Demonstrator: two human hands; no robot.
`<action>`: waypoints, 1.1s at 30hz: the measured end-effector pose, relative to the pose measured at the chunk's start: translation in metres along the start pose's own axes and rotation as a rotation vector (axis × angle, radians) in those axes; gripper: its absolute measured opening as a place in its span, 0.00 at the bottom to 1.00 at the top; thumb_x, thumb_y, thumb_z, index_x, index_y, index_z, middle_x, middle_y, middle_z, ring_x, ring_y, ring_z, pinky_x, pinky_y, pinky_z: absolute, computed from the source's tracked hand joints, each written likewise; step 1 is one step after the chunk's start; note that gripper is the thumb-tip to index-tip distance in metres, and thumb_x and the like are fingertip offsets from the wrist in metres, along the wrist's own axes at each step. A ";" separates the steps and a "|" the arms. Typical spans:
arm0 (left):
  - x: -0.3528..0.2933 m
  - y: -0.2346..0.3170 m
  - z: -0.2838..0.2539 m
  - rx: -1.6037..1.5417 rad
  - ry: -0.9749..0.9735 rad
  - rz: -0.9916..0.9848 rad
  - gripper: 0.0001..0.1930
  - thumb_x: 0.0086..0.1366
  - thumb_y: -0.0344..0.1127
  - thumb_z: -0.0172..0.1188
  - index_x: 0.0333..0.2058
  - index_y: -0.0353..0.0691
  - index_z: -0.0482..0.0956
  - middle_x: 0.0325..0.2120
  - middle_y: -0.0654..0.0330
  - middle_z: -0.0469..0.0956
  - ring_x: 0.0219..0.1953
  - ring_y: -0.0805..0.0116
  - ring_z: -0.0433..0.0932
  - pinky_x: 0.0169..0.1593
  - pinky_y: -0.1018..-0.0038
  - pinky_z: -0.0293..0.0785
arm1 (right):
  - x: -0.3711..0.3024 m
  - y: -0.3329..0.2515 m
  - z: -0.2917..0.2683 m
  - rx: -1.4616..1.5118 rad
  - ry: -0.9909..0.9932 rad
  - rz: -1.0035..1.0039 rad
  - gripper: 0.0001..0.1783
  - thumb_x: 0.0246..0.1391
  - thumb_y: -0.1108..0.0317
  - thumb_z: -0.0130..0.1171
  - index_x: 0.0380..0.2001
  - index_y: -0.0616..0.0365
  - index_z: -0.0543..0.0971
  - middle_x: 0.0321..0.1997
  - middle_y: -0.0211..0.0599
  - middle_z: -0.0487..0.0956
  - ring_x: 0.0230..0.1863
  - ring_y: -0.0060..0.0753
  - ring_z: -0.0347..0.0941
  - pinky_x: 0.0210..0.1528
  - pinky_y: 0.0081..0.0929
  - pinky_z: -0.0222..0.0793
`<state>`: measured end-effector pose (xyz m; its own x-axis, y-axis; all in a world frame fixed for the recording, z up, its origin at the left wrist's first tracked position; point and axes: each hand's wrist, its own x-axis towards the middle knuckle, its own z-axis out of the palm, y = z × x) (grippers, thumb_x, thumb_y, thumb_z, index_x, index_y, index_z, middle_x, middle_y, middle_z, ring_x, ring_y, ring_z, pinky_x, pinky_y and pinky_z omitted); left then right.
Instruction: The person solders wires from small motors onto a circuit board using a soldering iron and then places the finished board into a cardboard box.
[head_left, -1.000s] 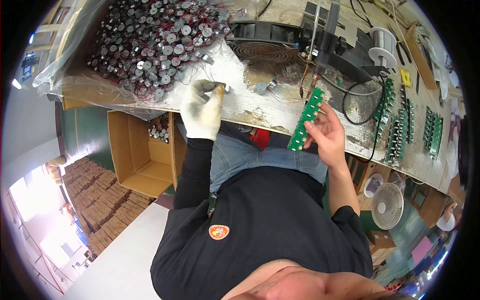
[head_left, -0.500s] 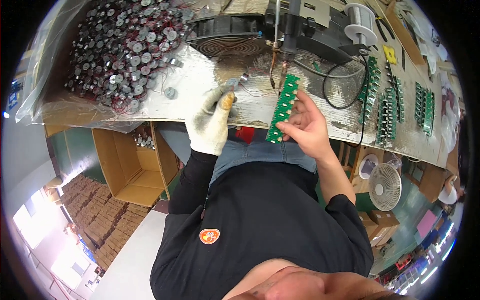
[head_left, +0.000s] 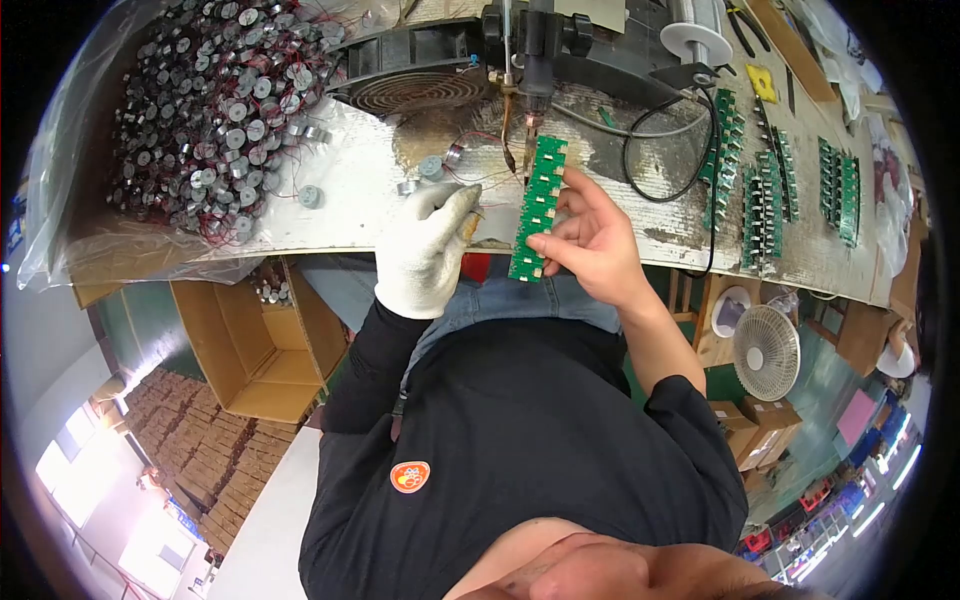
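My left hand (head_left: pixel 422 250), in a white glove with stained fingertips, has thumb and fingers pinched together above the bench's front edge. Thin wires run close to its fingertips; what the pinch holds is too small to make out. Just beyond it lie small round silver motors (head_left: pixel 431 167) with thin red wires. My bare right hand (head_left: pixel 597 245) grips a long green circuit board (head_left: pixel 540 205) between thumb and fingers, tilted upright. The board's far end is beside the tip of a mounted soldering iron (head_left: pixel 533 122); whether they touch I cannot tell.
A large heap of wired motors (head_left: pixel 215 120) lies on plastic sheeting at the left. Behind are a black fan housing (head_left: pixel 415 75) and a solder wire spool (head_left: pixel 696 42). A black cable (head_left: pixel 625 170) loops at right, near rows of green boards (head_left: pixel 765 210). A cardboard box (head_left: pixel 265 350) stands below.
The view has shifted slightly. My left hand has moved right, away from the motors toward the board, uncovering another motor. My right hand still holds the board near the iron.
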<state>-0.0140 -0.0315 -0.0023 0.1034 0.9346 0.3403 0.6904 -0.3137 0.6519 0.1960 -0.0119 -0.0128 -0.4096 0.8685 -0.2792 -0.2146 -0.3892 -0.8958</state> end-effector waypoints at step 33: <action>0.014 0.015 0.019 -1.111 -0.120 -0.932 0.09 0.63 0.32 0.56 0.37 0.30 0.76 0.29 0.59 0.79 0.31 0.75 0.76 0.36 0.78 0.72 | -0.001 -0.004 0.004 -0.007 -0.012 -0.020 0.40 0.49 0.81 0.61 0.63 0.63 0.54 0.44 0.43 0.73 0.31 0.24 0.75 0.26 0.18 0.74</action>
<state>0.0110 -0.0198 -0.0008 0.0329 0.8580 -0.5126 -0.3540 0.4896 0.7968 0.1937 -0.0118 -0.0073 -0.4155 0.8725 -0.2569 -0.2163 -0.3692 -0.9038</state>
